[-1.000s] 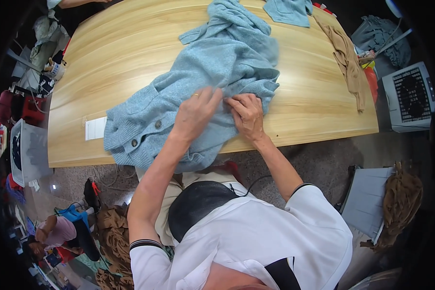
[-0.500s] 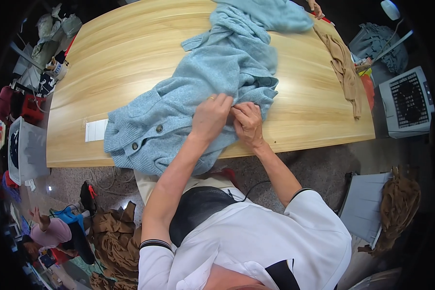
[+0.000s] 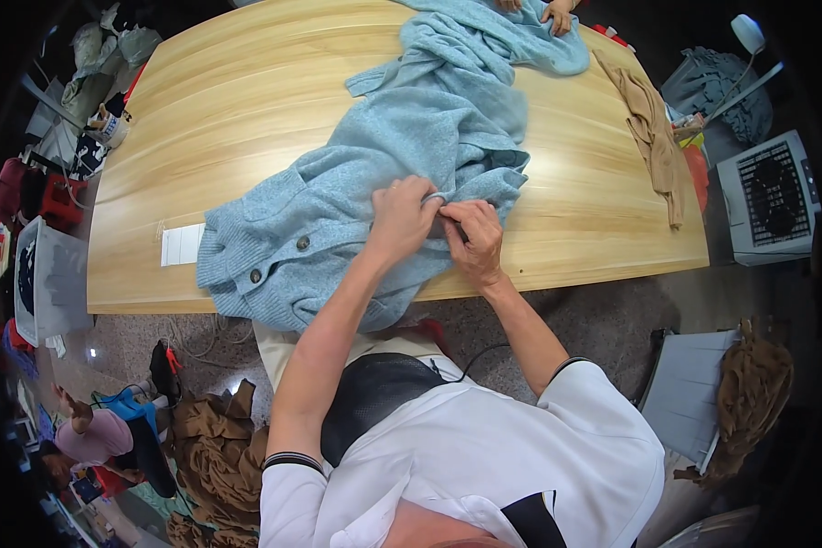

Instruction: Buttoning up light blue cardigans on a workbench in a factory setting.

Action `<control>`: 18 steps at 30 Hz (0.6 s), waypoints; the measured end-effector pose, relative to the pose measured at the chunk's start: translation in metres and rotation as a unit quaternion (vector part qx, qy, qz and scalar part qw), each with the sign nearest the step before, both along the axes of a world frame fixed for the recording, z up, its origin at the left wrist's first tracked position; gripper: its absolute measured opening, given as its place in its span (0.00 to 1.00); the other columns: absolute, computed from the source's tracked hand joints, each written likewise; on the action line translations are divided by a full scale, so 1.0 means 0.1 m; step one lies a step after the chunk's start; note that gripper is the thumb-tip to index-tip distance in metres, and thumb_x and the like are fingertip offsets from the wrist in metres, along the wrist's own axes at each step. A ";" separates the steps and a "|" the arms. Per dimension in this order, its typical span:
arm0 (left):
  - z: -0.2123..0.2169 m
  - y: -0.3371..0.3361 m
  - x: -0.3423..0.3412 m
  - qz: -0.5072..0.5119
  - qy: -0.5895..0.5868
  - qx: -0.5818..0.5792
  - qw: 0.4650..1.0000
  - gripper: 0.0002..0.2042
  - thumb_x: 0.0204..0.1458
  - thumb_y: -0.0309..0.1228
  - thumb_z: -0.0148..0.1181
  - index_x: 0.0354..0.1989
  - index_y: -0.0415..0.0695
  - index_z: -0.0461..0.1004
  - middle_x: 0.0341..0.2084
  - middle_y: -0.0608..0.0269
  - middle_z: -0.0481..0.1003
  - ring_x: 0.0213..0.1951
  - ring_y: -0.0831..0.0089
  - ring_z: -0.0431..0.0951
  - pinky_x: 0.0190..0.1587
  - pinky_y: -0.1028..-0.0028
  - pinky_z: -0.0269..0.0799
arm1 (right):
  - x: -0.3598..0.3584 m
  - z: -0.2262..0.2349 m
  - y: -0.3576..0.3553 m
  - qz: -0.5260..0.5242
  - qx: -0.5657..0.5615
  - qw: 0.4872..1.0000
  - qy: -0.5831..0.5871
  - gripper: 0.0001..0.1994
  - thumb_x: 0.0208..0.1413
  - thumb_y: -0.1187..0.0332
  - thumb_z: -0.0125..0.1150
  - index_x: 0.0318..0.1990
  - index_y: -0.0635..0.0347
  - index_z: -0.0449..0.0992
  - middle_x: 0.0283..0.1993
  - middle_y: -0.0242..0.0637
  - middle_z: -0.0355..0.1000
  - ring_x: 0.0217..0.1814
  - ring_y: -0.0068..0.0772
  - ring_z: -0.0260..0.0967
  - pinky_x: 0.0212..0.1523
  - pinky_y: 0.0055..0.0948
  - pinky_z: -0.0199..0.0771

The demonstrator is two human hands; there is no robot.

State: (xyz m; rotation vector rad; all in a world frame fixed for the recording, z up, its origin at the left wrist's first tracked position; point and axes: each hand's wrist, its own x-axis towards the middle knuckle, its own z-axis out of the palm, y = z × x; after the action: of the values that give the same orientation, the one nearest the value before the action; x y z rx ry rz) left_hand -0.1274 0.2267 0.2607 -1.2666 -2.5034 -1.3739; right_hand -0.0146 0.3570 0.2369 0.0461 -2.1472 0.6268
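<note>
A light blue knitted cardigan (image 3: 374, 137) lies across the wooden table, its ribbed hem and dark buttons hanging at the near edge. My left hand (image 3: 402, 219) is closed, pinching a fold of the cardigan's edge. Close beside it, my right hand (image 3: 475, 237) has its thumb and fingers pinched together at the same spot. Whether a small thing sits between the right fingertips is too fine to see. At the far edge, another person's hand (image 3: 559, 15) rests on blue knit fabric.
The wooden table (image 3: 237, 91) carries a white paper (image 3: 183, 246) at left and a brown knit piece (image 3: 647, 137) at right. Beyond its sides stand a white bin (image 3: 53, 283), a grey bin (image 3: 690, 388) and a lamp (image 3: 742, 33). Brown garments (image 3: 215, 447) are heaped at lower left.
My fingers have shifted slightly, and the right hand has turned and drawn its fingers into a pinch. The other person's hands have come further over the fabric at the far edge.
</note>
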 end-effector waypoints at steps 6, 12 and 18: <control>0.01 -0.05 -0.08 -0.040 -0.032 -0.056 0.997 0.13 0.65 0.40 0.57 0.38 0.43 0.79 0.36 0.53 0.79 0.45 0.49 0.77 0.51 0.53 0.62 | 0.03 0.01 -0.01 -0.011 0.046 0.999 -0.013 0.11 0.51 0.79 0.70 0.42 0.58 0.81 0.46 0.38 0.80 0.44 0.42 0.78 0.42 0.39 0.72; 0.05 -0.12 -0.06 -0.067 -0.034 -0.079 0.994 0.12 0.67 0.37 0.56 0.36 0.43 0.79 0.31 0.56 0.80 0.41 0.50 0.79 0.48 0.52 0.64 | -0.01 0.00 0.02 0.014 0.049 0.998 -0.048 0.09 0.55 0.79 0.69 0.43 0.60 0.78 0.49 0.41 0.80 0.44 0.44 0.78 0.43 0.39 0.74; 0.17 -0.27 -0.14 -0.132 -0.086 -0.050 0.986 0.11 0.64 0.38 0.60 0.39 0.42 0.82 0.34 0.50 0.82 0.43 0.49 0.80 0.49 0.54 0.67 | 0.03 -0.04 0.05 0.020 0.052 0.997 -0.057 0.09 0.54 0.78 0.69 0.41 0.58 0.80 0.48 0.42 0.80 0.43 0.45 0.78 0.42 0.41 0.77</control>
State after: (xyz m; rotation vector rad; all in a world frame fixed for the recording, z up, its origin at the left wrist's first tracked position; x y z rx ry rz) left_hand -0.1412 0.1995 0.2779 -1.6158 -2.6232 -1.4825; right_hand -0.0117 0.3617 0.2328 0.1121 -2.2940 0.5522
